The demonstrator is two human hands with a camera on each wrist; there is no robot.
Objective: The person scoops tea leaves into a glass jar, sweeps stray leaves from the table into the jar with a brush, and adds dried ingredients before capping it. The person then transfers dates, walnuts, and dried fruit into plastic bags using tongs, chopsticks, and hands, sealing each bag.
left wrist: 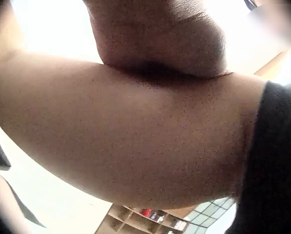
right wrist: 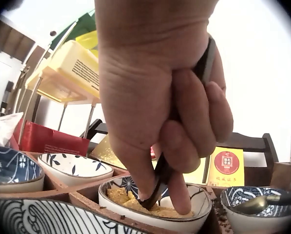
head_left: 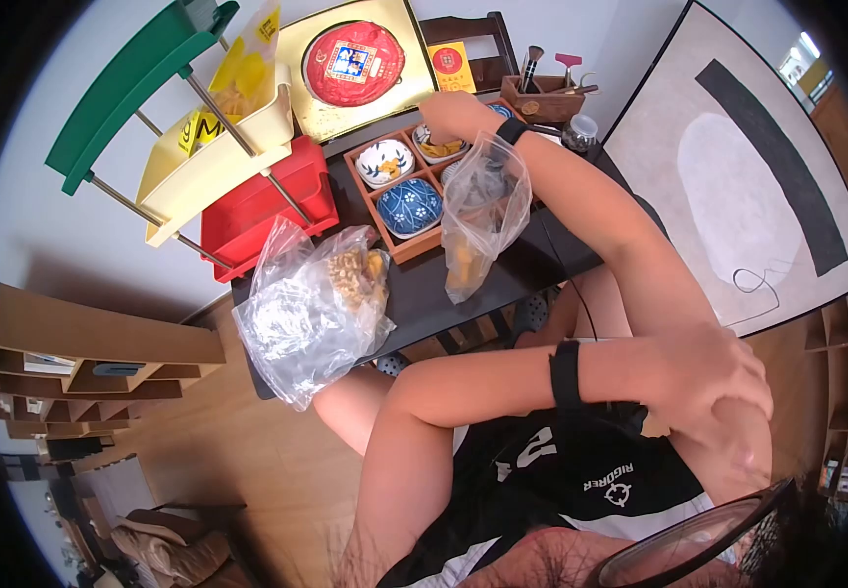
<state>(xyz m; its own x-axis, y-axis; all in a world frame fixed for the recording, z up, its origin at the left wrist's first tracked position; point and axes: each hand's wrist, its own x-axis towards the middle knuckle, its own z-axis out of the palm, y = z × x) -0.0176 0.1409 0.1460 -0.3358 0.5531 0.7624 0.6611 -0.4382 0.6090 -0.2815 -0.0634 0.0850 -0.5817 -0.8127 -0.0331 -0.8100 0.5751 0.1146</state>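
Observation:
My right hand [head_left: 463, 120] grips a dark utensil [right wrist: 160, 178] over a patterned bowl [right wrist: 106, 201] of yellow crumbly food [right wrist: 160, 211]. Its index finger reaches down to the food; much of the utensil is hidden in the fist, so I cannot tell its kind. The bowl sits in a divided wooden tray [head_left: 406, 249] beside a leaf-patterned bowl [head_left: 382, 155] and a blue flowered bowl [head_left: 409, 208]. Across my body, my left hand [head_left: 713, 387] holds my right upper arm [left wrist: 121, 131], fingers curled round it.
A clear bag [head_left: 488, 230] overlaps the tray's right side, and a larger plastic bag [head_left: 297, 314] lies at the table's left edge. Left stands a tiered rack with a red bin [head_left: 277, 201]. A spoon [right wrist: 257, 204] rests in the right-hand bowl; a brush box [head_left: 547, 103] stands behind.

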